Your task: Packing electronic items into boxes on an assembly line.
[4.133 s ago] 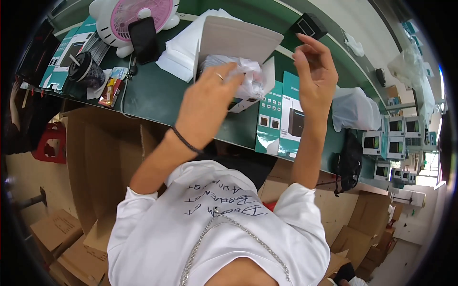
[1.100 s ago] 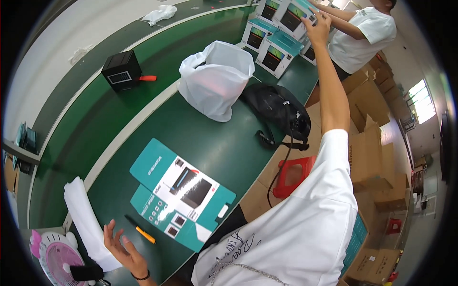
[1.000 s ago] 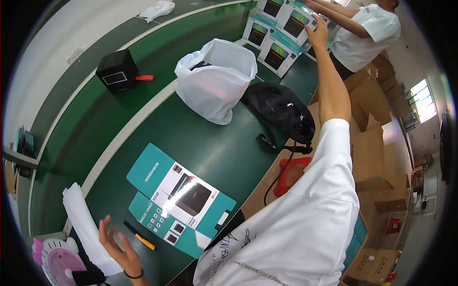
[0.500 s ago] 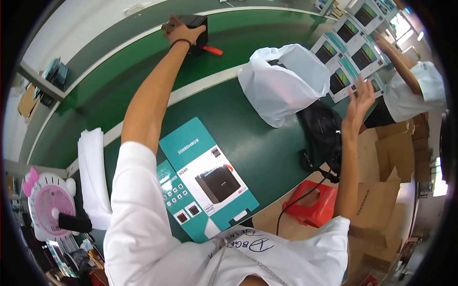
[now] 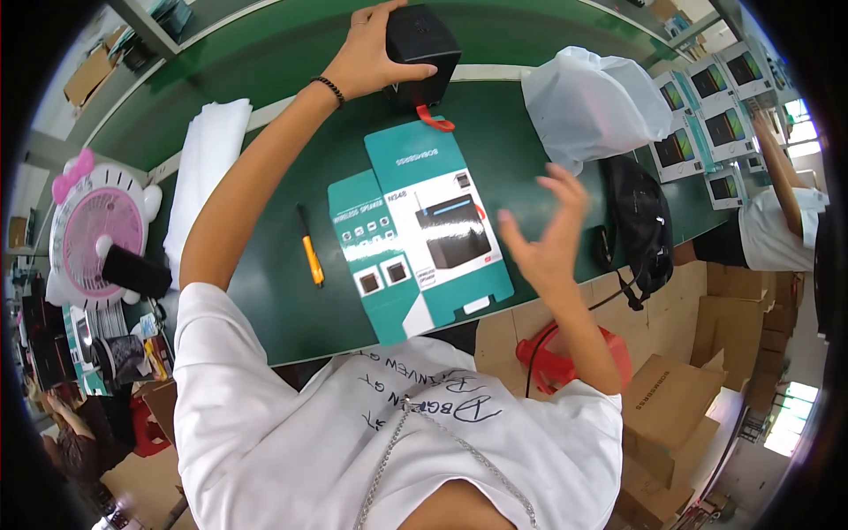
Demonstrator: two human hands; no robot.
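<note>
My left hand [image 5: 367, 55] grips a black box-shaped speaker [image 5: 426, 44] at the far side of the green table, thumb across its near face. A red strap [image 5: 435, 119] hangs from the speaker, just beyond a flattened teal and white carton [image 5: 446, 212]. This carton lies printed side up in front of me, with a picture of a black speaker on it. Over the table to the carton's right, my right hand [image 5: 546, 234] is raised with its fingers spread and nothing in it. An orange-handled screwdriver [image 5: 311, 258] rests left of the carton.
A white plastic bag [image 5: 592, 106] and a black bag [image 5: 640, 221] are on the right. Stacked printed boxes [image 5: 707, 115] stand beyond, near another person's arm [image 5: 777, 172]. At left are a folded white sheet [image 5: 208, 168] and a pink fan [image 5: 102, 221]. Brown cartons [image 5: 676, 402] stand low right.
My left hand has brought the speaker nearer, off the back ledge. My right hand has come in from the right toward the carton. The view has shifted, and the screwdriver now shows.
</note>
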